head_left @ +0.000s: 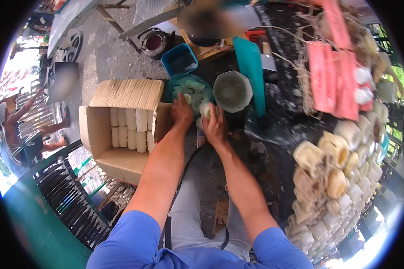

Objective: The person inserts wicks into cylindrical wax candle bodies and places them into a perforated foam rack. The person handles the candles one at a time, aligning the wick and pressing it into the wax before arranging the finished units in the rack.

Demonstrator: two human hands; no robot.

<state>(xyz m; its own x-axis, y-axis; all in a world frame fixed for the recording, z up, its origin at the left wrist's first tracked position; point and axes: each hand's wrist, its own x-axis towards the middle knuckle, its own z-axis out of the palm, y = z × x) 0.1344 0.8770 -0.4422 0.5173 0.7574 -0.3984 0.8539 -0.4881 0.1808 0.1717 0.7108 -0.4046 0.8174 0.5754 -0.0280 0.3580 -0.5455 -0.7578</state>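
Over the near rim of a round teal basin [171,86], my left hand [182,110] is closed, with a small pale piece [187,98] at its fingertips. My right hand [216,124], just right of it, grips a rounded, pale greenish-white lump [205,110] between thumb and fingers. Several pale pieces lie in the basin. To the left stands an open cardboard box [121,162] with stacked rows of off-white cylindrical pieces [130,138]. An octagonal pale container [232,92] sits to the right of the basin.
A blue square tub [180,59] and a dark kettle [154,44] stand beyond the basin. An upright teal panel [250,71] is beside the octagonal container. Pink strips [332,78] and a big pile of pale, cup-like pieces [341,179] fill the right. Another person [20,125] is at far left.
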